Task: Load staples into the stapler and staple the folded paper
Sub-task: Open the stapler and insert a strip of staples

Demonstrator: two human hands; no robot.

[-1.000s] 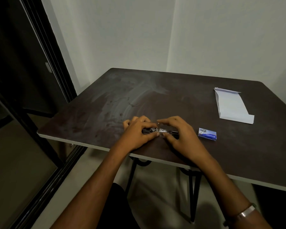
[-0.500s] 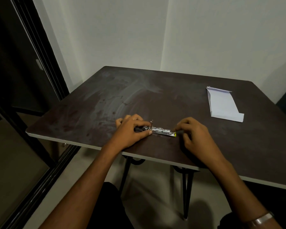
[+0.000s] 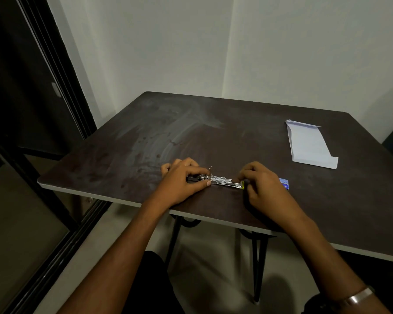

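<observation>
A small stapler (image 3: 222, 180) lies near the front edge of the dark table (image 3: 213, 137), its silver metal tray drawn out to the right. My left hand (image 3: 182, 180) grips the stapler's black body at its left end. My right hand (image 3: 262, 183) pinches the tray's yellow-tipped right end. A small blue staple box (image 3: 285, 183) lies just right of my right hand, partly hidden by it. The folded white paper (image 3: 309, 145) lies flat at the table's back right.
White walls meet in a corner behind the table. A dark sliding door frame (image 3: 61, 87) runs along the left. The table stands on thin black legs (image 3: 258, 268). A metal bracelet (image 3: 359, 296) is on my right wrist.
My hands have drawn apart: the right hand moved right, pulling the metal tray out of the stapler. The left hand stays on the body. The view shifted slightly.
</observation>
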